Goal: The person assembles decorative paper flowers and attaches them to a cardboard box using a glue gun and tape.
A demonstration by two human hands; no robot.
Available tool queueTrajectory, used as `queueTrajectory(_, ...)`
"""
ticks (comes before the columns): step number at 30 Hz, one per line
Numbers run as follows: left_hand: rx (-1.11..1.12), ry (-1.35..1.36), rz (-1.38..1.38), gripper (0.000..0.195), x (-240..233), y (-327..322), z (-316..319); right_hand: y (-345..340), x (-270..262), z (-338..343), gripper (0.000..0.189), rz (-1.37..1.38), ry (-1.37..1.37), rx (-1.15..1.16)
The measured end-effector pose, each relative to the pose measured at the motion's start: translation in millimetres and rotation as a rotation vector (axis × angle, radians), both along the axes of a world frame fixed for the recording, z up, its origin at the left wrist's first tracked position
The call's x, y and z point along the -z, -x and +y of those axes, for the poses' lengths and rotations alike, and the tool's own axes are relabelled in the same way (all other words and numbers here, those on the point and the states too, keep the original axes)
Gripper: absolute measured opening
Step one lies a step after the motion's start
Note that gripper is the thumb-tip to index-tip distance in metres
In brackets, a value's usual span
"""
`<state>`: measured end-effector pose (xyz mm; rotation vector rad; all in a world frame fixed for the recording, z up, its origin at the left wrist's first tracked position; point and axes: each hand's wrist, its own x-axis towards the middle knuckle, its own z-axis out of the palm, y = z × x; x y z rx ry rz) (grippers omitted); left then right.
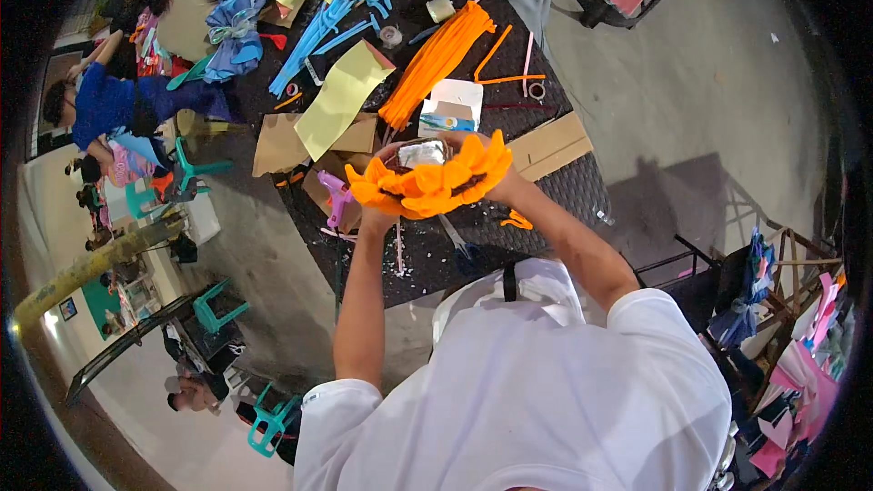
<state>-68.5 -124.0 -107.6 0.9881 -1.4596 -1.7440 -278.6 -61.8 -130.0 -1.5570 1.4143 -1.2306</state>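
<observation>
Both my hands hold a small brown container (447, 152) with a silvery white filling on top, above the near part of the table. Two large orange fuzzy flowers (436, 185) with dark centres sit against its near side and hide much of it. My left hand (387, 152) grips the left side, partly covered by petals. On the right side is my right hand (506, 183), its fingers mostly hidden behind the flower. Close to my left hand a pink-purple glue gun (337, 198) rests on cardboard. Scissors (465, 247) lie below the flowers.
The dark table (314, 235) carries a bundle of orange pipe cleaners (436, 65), blue pipe cleaners (314, 41), yellow paper (346, 97), an opened white box (451, 106), cardboard (551, 150) and tape rolls. A person in blue (106, 106) is at the left, near green stools (198, 164).
</observation>
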Motion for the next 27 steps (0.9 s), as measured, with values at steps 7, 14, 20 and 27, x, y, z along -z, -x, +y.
queueTrajectory(7,-0.004,-0.099,0.08,0.048,0,-13,7,-5,7,-1,0.053,-0.076,0.03,-0.056)
queueTrajectory(14,0.174,-0.224,0.045,0.055,-33,-16,-3,9,-62,12,0.061,-0.036,-0.085,-0.187)
queueTrajectory(20,0.254,0.039,-0.005,0.057,-55,16,2,34,-62,26,0.059,-0.16,-0.192,-0.135)
queueTrajectory(27,0.045,0.328,-0.602,0.039,85,12,-55,44,-15,66,0.056,-0.417,-0.345,0.14)
